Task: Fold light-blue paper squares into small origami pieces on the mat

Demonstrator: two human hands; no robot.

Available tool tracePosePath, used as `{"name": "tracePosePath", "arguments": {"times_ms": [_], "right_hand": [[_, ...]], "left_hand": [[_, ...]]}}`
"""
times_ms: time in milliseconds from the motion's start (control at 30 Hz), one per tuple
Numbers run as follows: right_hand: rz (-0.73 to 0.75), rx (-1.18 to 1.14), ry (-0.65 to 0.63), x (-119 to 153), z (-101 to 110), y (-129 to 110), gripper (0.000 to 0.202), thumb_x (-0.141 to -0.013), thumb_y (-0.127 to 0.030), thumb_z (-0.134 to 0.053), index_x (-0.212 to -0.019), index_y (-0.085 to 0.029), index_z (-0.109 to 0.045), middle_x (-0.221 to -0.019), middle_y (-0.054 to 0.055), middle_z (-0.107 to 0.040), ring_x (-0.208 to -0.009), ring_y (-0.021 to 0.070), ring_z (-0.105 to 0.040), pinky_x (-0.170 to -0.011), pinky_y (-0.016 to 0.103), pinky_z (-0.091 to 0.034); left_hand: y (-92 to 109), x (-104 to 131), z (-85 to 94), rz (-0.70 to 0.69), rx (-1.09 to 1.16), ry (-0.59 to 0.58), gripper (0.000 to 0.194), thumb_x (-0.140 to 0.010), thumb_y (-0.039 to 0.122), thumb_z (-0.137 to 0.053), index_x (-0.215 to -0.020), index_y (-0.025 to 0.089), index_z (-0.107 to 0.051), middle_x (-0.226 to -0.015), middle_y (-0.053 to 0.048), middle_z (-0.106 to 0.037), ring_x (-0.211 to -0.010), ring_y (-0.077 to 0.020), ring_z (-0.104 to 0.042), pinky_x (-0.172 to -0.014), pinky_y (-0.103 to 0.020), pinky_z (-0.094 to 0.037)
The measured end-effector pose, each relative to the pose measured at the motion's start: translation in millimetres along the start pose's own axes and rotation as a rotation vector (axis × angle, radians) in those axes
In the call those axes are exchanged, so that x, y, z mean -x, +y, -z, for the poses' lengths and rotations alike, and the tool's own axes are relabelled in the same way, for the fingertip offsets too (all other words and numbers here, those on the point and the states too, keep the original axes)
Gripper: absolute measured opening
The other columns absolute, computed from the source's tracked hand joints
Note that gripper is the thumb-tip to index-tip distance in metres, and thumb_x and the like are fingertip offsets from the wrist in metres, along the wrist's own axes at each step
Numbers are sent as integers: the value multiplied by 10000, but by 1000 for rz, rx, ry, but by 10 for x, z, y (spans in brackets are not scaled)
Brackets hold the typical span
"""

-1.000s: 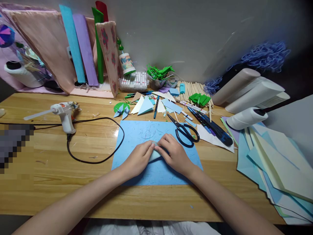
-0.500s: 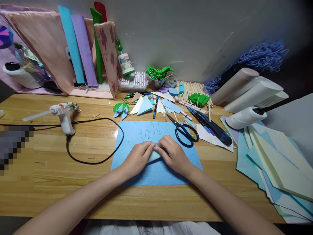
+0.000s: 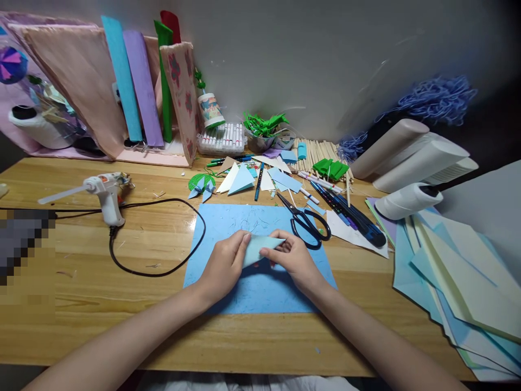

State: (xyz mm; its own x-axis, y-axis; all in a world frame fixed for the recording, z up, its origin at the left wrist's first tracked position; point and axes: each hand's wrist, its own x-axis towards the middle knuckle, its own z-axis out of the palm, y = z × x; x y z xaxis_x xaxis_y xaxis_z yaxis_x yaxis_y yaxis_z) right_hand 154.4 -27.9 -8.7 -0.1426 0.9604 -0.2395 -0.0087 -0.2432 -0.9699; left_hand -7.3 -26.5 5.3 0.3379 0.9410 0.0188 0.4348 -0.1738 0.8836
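Far left on the table (image 3: 81, 304): white glue gun (image 3: 108, 203), its black cord (image 3: 151, 275) looped so that it overlaps the left edge of a blue sheet (image 3: 215, 217). Left hand (image 3: 225, 260): grip closed on a folded pale-blue paper (image 3: 255, 247), thumb uppermost. Said paper is located between both hands, over the blue sheet. Right hand (image 3: 295, 259): grip pinching the paper's right part, thumb on the near face. Right of it, black-handled scissors (image 3: 300, 212) lie partly on the blue sheet. Far right: stacked coloured papers (image 3: 468, 271).
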Motion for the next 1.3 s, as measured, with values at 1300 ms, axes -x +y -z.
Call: {"name": "tracePosePath", "arguments": {"times_ms": [1300], "right_hand": [[186, 50, 214, -36, 99, -48, 206, -777, -368, -570, -818, -176, -630, -700, 6, -585, -573, 110, -529, -532, 223, -448]], "left_hand": [[9, -63, 65, 78, 136, -174, 310, -857, 359, -402, -701, 161, -582, -581, -14, -637, -566, -139, -593, -566, -223, -416]]}}
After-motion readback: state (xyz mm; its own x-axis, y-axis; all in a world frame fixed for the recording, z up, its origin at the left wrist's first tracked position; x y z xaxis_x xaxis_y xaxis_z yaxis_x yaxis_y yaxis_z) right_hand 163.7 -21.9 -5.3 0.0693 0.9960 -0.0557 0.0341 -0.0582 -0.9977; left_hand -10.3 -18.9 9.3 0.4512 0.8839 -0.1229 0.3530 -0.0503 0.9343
